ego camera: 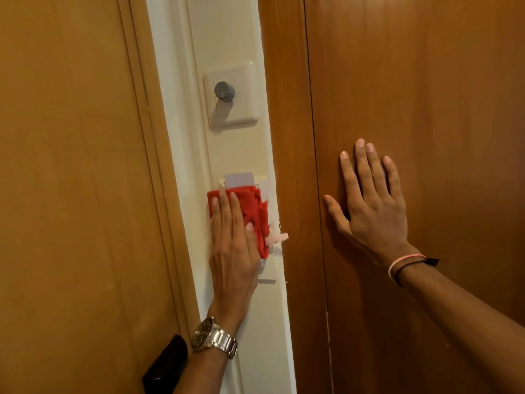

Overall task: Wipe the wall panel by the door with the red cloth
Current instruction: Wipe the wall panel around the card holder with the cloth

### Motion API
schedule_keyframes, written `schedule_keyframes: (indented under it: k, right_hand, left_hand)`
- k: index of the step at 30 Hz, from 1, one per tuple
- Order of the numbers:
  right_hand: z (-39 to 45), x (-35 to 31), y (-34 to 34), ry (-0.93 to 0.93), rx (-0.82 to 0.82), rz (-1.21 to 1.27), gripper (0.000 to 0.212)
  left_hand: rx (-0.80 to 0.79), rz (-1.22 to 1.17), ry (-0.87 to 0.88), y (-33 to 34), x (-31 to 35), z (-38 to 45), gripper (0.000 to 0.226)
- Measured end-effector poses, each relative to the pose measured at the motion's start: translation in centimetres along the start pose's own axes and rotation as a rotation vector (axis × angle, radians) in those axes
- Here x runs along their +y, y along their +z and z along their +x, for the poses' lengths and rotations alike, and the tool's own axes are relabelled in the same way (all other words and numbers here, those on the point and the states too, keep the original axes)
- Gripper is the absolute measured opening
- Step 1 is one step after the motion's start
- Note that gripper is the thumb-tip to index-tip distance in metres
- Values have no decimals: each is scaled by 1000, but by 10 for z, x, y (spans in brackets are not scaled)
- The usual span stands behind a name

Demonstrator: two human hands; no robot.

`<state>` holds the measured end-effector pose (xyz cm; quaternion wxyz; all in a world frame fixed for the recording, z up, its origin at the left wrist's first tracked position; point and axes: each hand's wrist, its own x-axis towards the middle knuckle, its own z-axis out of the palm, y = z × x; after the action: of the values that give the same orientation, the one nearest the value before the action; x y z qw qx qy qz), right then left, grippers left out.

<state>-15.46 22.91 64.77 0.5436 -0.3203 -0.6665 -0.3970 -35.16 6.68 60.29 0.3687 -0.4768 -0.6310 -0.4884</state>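
A narrow cream wall panel [241,155] runs between a light wooden door at the left and dark wood panelling at the right. My left hand [231,251] presses the red cloth [252,211] flat against the panel, over a white key-card holder. The cloth covers most of the holder. A pale card [239,179] sticks up just above the cloth. My right hand [372,200] rests flat with fingers spread on the dark wood panelling [426,109] and holds nothing.
A white switch plate with a grey round knob [224,91] sits higher on the panel. The light wooden door [71,166] has a black lock fitting [166,362] at the bottom. A small pink tag [277,238] sticks out beside the cloth.
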Motion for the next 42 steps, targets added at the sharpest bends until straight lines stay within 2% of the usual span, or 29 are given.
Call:
schedule_keyframes:
  k: [4,9,13,18,20,24,26,29,33,38,42]
  right_hand:
    - [-3,-3,0,-6,-6,10,80]
    - [-4,-3,1,-1,11,-4,80]
    - [0,-1,0,4,14,-4,80]
    - [0,-2,0,6,11,-14,80]
    - [0,-2,0,11,10,-16,80]
    - [-1,-2,1,11,10,-23,80]
    - [-1,-2,1,9,16,-21,80]
    - [1,-1,1,8,16,-15,80]
    - [-2,-2,1,8,23,-3,79]
    - [-1,-1,1,7,9,6,80]
    - [-2,-2,0,13,17,23,79]
  left_hand:
    - [-64,43,98,0,-12,-34,55]
    - [-58,-71,13,-3,-20,1,57]
    - [-87,-102,84,-4,-25,-26,57]
    - [-78,-86,104,-6,-30,1,56]
    - [-83,-54,104,-2,-24,-17,55]
    - [-63,144,225,3,-17,-30,54]
    - [-63,200,204,0,-12,-9,56]
    - [-59,174,81,-1,3,-2,60]
    - [-109,205,153,5,9,-35,61]
    - [-21,172,27,7,13,0,57]
    - [-77,226,127,13,16,-34,57]
